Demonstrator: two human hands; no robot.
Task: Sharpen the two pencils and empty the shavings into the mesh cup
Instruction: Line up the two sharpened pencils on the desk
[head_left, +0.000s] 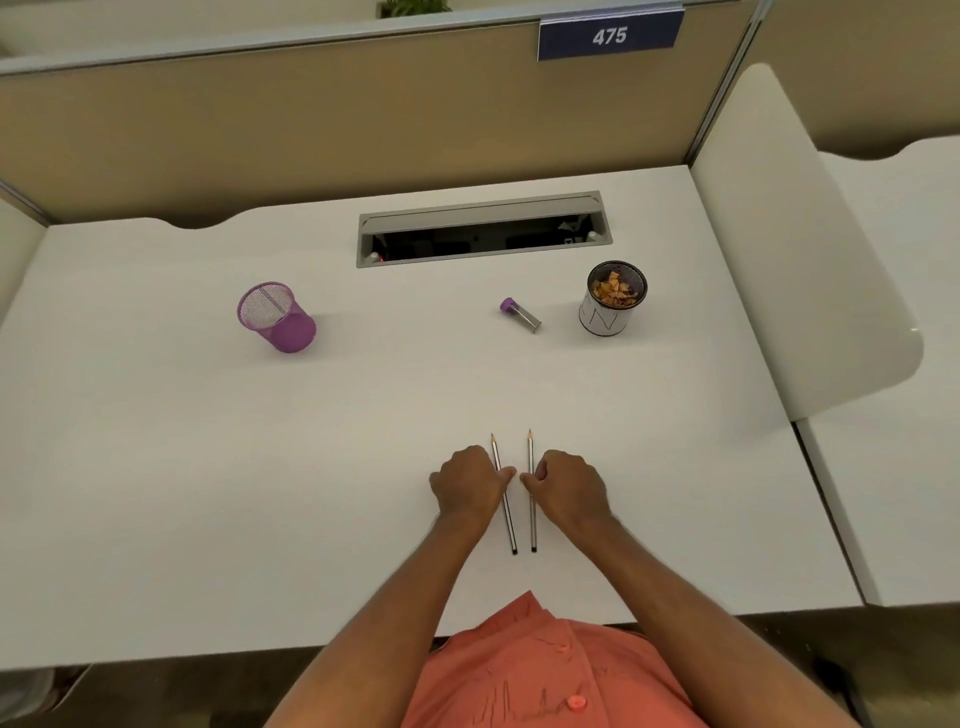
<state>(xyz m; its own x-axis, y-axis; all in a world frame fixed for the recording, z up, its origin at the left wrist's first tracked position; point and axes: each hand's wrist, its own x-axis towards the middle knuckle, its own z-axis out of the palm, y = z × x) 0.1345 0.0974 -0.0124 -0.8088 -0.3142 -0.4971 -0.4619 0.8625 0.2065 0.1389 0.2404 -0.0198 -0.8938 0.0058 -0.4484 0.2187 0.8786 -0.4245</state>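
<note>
Two thin grey pencils lie side by side on the white desk (311, 467), sharpened tips pointing away from me. My left hand (467, 486) is curled over the left pencil (510, 525), thumb and fingers pinching its middle. My right hand (566, 488) pinches the right pencil (533, 519) the same way. Both pencils rest on the desk. A small sharpener (521, 315) with a purple cap and a clear tube lies on its side further back. To its right stands a dark mesh cup (615, 299) with a white paper wrap, holding orange-brown shavings.
A purple mesh cup (275, 317) stands at the back left. An open cable slot (483, 228) is set into the desk's rear middle. A tan partition (311, 119) closes the back, and a white divider (779, 234) rises along the right edge.
</note>
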